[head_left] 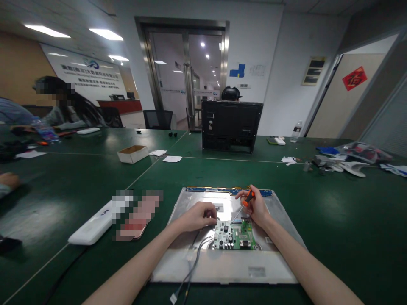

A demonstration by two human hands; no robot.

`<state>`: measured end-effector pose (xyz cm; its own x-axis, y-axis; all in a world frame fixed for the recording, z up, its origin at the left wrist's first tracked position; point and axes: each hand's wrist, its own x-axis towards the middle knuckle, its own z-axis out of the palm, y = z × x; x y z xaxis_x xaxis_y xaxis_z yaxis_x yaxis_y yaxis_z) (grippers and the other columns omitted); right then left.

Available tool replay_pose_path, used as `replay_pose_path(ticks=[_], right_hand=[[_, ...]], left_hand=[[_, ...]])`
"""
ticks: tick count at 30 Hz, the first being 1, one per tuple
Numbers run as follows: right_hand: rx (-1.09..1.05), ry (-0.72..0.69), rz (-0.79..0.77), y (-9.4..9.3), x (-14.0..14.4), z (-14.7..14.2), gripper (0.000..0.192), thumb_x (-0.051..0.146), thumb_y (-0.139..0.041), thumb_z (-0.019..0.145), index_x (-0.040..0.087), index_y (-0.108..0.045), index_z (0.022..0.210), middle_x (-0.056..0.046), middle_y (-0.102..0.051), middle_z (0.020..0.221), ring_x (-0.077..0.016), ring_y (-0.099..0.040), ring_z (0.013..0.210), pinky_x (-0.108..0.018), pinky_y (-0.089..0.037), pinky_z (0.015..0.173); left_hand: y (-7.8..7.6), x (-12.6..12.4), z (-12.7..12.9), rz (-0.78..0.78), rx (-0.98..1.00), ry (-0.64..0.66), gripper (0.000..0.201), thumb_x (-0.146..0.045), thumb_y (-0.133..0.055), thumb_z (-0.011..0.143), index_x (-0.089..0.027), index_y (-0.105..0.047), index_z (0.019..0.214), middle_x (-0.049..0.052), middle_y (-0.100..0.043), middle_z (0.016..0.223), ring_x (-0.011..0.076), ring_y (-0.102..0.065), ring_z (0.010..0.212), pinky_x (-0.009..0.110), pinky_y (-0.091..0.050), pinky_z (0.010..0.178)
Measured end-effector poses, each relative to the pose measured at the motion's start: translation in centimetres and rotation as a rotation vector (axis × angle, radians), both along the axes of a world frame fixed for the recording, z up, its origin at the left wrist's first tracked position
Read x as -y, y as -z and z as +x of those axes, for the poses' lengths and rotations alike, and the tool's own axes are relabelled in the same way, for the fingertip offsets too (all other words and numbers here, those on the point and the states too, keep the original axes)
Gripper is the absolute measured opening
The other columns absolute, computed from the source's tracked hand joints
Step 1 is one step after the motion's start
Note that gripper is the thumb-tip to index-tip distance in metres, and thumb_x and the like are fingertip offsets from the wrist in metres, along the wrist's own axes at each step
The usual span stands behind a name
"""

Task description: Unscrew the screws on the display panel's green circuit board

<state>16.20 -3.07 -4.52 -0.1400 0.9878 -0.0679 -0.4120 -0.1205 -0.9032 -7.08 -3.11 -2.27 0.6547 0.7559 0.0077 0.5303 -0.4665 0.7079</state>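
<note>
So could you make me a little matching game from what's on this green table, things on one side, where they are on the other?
Things:
1. screwdriver
2. circuit board
3. cardboard box
4. black monitor casing

Places:
A. standing upright at the table's far side
B. in the right hand
C. on the metal panel, beside the left hand
D. open, left of centre on the table

Pairs: 1-B, 2-C, 3-D, 4-A
</note>
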Motion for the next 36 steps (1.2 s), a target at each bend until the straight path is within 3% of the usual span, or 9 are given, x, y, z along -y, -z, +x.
replay_pose_path(ticks=[6,10,15,22,25,30,36], right_hand=[[-0.018,0.008,-0.016,-0.3,0.2,-0.2,0.054,0.069,-0.054,0.068,0.016,-0.062,0.06,0.006,-0.042,0.039,-0.0038,-0.021,0.029,-0.019,-0.01,0.031],[-0.055,0.039,-0.032,-0.7,0.4,-0.3,0.054,0.069,-0.055,0.067,0.016,-0.06,0.059,0.008,-0.036,0.035,-0.0034,-0.017,0.027,-0.019,-0.008,0.03],[-0.121,0.141,-0.014,-2.4,0.1,-0.9,0.053,0.069,-0.052,0.071,0.018,-0.057,0.057,0.01,-0.029,0.033,-0.0038,-0.015,0.027,-0.02,-0.009,0.029],[-0.142,0.26,0.03,-5.2,-0.3,-4.6,0.041,0.055,-0.072,0.063,0.019,-0.054,0.06,0.006,-0.048,0.044,-0.0032,-0.03,0.032,-0.018,-0.016,0.03],[-0.143,0.336,0.067,-5.0,0.5,-5.2,0.037,0.048,-0.077,0.059,0.02,-0.055,0.067,0.006,-0.052,0.051,-0.0047,-0.038,0.038,-0.017,-0.023,0.033],[-0.061,0.446,0.126,-3.6,1.8,-5.2,0.036,0.041,-0.08,0.054,0.021,-0.057,0.075,0.008,-0.049,0.051,-0.0055,-0.036,0.039,-0.018,-0.022,0.032],[0.1,0.512,0.193,-2.9,1.8,-4.9,0.036,0.041,-0.079,0.061,0.019,-0.06,0.082,0.005,-0.054,0.054,-0.0075,-0.041,0.041,-0.019,-0.028,0.033]], left_hand=[[0.2,-0.1,0.0,-0.004,0.034,0.008,0.007,-0.019,-0.061,0.073,-0.015,-0.066,0.076,-0.001,-0.056,0.068,0.0129,-0.047,0.063,0.023,-0.036,0.059],[0.2,-0.1,0.1,-0.027,0.047,0.007,0.007,-0.017,-0.06,0.073,-0.015,-0.066,0.075,-0.002,-0.056,0.067,0.0126,-0.047,0.063,0.022,-0.036,0.06],[0.4,-0.1,0.2,-0.008,0.054,-0.009,0.006,-0.018,-0.062,0.073,-0.015,-0.066,0.075,-0.002,-0.056,0.067,0.013,-0.047,0.063,0.023,-0.036,0.061],[0.6,-0.1,0.1,0.008,0.08,0.002,0.008,-0.021,-0.062,0.076,-0.015,-0.067,0.076,-0.001,-0.057,0.066,0.013,-0.048,0.063,0.022,-0.037,0.06],[0.6,-0.1,0.2,0.009,0.083,0.005,0.01,-0.022,-0.061,0.078,-0.015,-0.068,0.077,0.0,-0.059,0.067,0.0131,-0.049,0.063,0.022,-0.037,0.06],[0.7,-0.2,0.3,-0.007,0.074,-0.01,0.009,-0.022,-0.063,0.076,-0.015,-0.068,0.076,-0.001,-0.06,0.066,0.0131,-0.05,0.062,0.022,-0.038,0.059],[0.7,-0.2,0.3,-0.044,0.099,-0.024,0.007,-0.018,-0.062,0.073,-0.015,-0.068,0.074,-0.001,-0.058,0.065,0.0119,-0.048,0.059,0.021,-0.037,0.056]])
